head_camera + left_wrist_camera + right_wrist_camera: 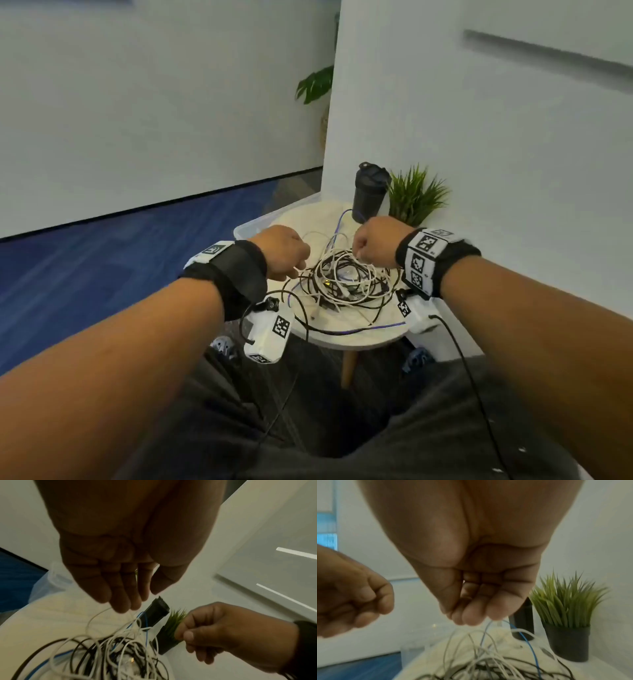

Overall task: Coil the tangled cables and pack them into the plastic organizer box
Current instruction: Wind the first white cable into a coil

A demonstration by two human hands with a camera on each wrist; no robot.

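A tangle of white, black and blue cables lies heaped on a small round white table. My left hand hovers at the heap's left edge with fingers curled, and a thin white cable loop runs up to its fingertips. My right hand is over the heap's far right, with thumb and fingertips pinching a white strand lifted from the pile. The clear plastic organizer box stands behind the table on the left, mostly hidden by my left hand.
A black shaker bottle and a potted grass plant stand at the table's far side against a white wall. A blue cable arcs up near the bottle. Blue carpet lies to the left, and my legs are below the table.
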